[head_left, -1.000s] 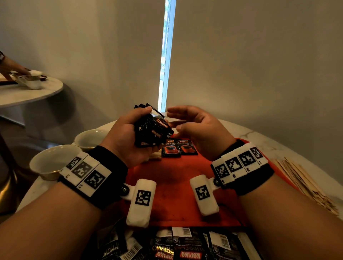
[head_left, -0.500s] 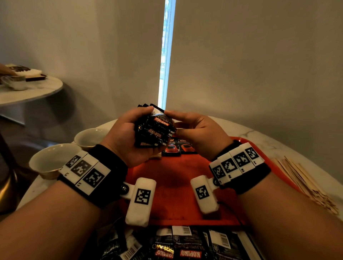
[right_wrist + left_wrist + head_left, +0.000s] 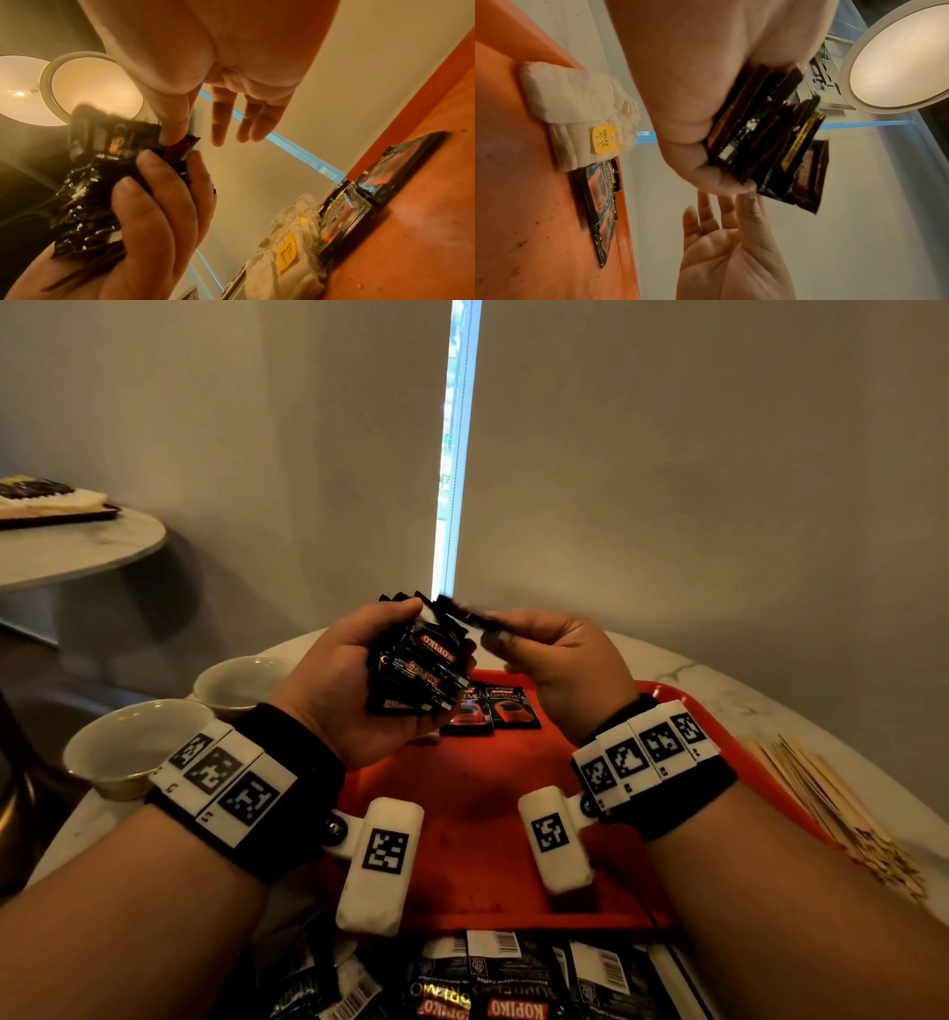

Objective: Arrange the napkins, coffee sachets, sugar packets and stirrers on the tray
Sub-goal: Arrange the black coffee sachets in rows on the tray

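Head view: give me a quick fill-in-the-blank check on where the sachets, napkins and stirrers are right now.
1. The left hand grips a stack of black ____.
2. The right hand pinches one sachet at the ____ of that stack.
3. The napkins lie on the ____, beside two flat sachets.
4. The stirrers lie on the table, to the tray's ____.

Missing words: sachets; top; tray; right
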Tool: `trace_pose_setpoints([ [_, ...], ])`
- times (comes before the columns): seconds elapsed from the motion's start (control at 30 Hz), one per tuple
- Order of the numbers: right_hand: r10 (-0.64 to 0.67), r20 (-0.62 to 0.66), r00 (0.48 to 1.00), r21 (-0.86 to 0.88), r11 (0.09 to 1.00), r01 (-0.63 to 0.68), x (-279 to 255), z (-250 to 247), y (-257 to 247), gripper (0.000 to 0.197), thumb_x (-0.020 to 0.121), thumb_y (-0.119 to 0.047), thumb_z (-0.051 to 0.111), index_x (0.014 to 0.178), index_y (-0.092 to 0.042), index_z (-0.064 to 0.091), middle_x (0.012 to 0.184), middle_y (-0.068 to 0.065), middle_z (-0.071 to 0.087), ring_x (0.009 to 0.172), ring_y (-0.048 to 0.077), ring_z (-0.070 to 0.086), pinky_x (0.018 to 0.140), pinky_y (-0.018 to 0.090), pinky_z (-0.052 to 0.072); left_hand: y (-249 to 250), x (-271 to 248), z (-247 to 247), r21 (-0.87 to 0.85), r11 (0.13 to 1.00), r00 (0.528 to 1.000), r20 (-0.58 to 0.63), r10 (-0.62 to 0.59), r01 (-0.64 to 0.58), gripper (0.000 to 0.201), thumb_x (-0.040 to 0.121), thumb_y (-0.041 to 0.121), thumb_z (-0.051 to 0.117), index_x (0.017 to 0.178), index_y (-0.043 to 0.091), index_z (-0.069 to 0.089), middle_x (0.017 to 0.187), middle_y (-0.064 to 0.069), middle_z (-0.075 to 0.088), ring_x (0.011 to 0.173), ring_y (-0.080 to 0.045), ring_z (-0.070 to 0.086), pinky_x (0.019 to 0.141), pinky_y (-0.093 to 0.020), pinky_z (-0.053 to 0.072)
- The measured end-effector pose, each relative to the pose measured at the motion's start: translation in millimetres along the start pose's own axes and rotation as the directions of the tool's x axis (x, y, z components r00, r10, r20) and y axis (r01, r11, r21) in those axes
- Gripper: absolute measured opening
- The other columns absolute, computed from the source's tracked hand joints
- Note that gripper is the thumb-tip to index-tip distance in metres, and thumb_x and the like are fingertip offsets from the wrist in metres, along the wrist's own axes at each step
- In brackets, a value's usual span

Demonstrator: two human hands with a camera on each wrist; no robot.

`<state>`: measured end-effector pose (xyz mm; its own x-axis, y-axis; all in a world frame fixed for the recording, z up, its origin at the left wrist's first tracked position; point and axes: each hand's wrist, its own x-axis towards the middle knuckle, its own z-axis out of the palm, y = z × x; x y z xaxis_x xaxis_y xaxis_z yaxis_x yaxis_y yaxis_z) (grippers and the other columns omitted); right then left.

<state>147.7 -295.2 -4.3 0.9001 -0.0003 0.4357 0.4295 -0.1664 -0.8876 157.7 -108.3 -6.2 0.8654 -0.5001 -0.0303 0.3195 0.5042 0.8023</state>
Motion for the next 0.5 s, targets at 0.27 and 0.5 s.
trace_pose_setpoints([
  [0.27, 0.217, -0.358, 0.908, 0.134, 0.975, -0.180, 24, -31, 46, 0.018, 0.090, -0.008, 0.067, 0.080, -0.022, 0.070, 0.078, 0.000, 0.074, 0.071, 0.021, 0.062, 0.061, 0.034, 0.049, 1, 3, -1, -0.010, 0.998, 0.990, -0.124, 0.061, -0.062, 0.040, 0.091, 0.032, 0.054, 0.122, 0.007, 0.060, 0.098, -0.012, 0.067, 0.079, -0.021, 0.068, 0.064, -0.028, 0.057],
  [0.5, 0.538, -0.257, 0.803, 0.261, 0.839, -0.478, 25, -43, 75, 0.024, 0.095, 0.007, 0.053, 0.111, -0.010, 0.056, 0.091, 0.013, 0.069, 0.055, 0.017, 0.058, 0.039, 0.024, 0.038, 3, 3, -2, -0.010, 0.995, 0.984, -0.153, 0.095, -0.098, 0.035, 0.091, 0.032, 0.053, 0.118, 0.012, 0.058, 0.104, -0.011, 0.062, 0.084, -0.021, 0.065, 0.065, -0.026, 0.056],
])
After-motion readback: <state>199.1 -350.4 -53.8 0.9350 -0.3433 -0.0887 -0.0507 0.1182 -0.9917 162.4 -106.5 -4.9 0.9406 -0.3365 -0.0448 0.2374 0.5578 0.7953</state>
